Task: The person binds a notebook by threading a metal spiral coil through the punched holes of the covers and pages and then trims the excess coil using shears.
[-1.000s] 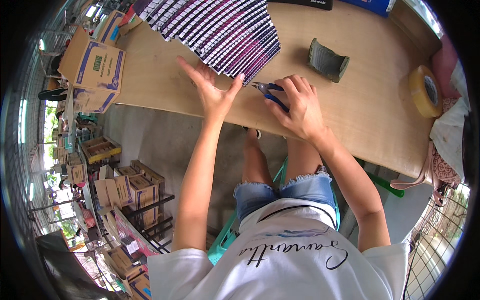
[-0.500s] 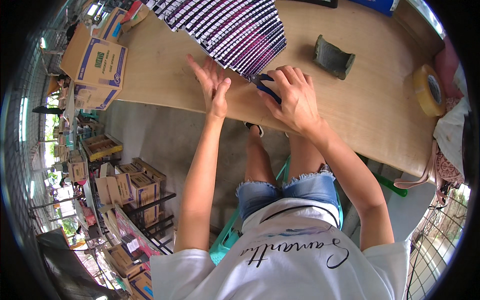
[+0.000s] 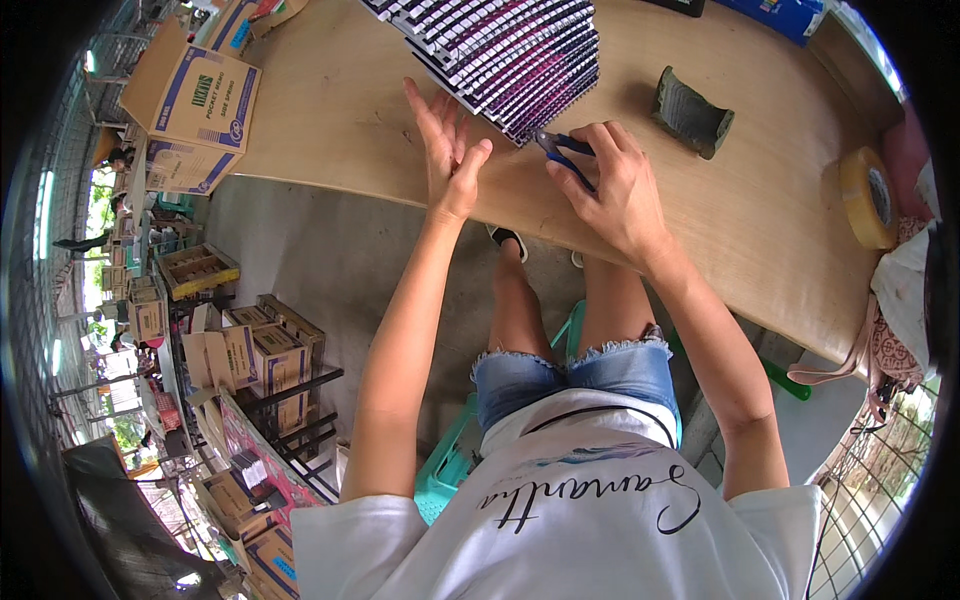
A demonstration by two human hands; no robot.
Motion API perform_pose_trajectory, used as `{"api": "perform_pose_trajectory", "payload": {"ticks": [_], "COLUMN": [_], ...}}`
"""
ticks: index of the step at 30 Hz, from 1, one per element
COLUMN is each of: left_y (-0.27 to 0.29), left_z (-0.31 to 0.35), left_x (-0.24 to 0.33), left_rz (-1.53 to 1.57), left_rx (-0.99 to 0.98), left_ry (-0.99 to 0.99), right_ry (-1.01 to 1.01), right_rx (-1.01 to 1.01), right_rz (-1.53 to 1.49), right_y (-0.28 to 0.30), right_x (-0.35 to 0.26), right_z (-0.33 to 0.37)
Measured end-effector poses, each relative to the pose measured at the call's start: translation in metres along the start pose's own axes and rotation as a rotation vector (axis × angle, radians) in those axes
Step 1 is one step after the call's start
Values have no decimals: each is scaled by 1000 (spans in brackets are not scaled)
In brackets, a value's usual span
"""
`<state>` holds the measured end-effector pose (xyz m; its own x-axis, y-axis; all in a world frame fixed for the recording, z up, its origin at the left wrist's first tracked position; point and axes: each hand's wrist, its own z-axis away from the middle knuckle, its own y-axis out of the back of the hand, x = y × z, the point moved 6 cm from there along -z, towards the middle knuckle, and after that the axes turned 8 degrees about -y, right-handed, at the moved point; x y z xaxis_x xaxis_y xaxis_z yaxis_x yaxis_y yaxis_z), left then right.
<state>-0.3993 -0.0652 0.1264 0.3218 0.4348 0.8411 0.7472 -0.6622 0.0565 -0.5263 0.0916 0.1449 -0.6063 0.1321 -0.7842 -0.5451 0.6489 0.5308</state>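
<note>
A fanned stack of spiral-bound notebooks (image 3: 535,65) with white, purple and dark edges lies at the far middle of the table. My right hand (image 3: 622,190) is closed round the blue handles of small cutting pliers (image 3: 560,150). The jaws of the pliers meet the near corner of the stack, and some of the handle is hidden by my fingers. Along the stack's near left edge, my left hand (image 3: 447,160) is open, palm turned up and fingers spread; whether its fingertips touch the notebooks I cannot tell.
A curved dark green piece (image 3: 692,112) rests right of the stack. Farther right are a roll of clear tape (image 3: 868,198) and a cloth bag (image 3: 900,335). An opened cardboard box (image 3: 205,105) stands at the table's left end. More cartons (image 3: 275,355) sit lower left.
The notebooks, both hands and the table all appear shifted slightly to the right in view. The pliers stay at the stack's corner, their handles looking a little wider apart.
</note>
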Motion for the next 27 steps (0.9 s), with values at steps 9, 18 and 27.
{"api": "perform_pose_trajectory", "payload": {"ticks": [9, 18, 27], "left_y": [2, 2, 2], "left_z": [1, 1, 1], "left_x": [-3, -4, -6], "left_rz": [4, -45, -11], "left_rx": [17, 7, 5], "left_ry": [-1, 6, 5], "right_ry": [92, -10, 139], "right_rx": [17, -61, 61], "right_rz": [74, 42, 236], "right_y": [-12, -7, -17], "right_x": [2, 6, -1], "right_z": [-3, -8, 11]}}
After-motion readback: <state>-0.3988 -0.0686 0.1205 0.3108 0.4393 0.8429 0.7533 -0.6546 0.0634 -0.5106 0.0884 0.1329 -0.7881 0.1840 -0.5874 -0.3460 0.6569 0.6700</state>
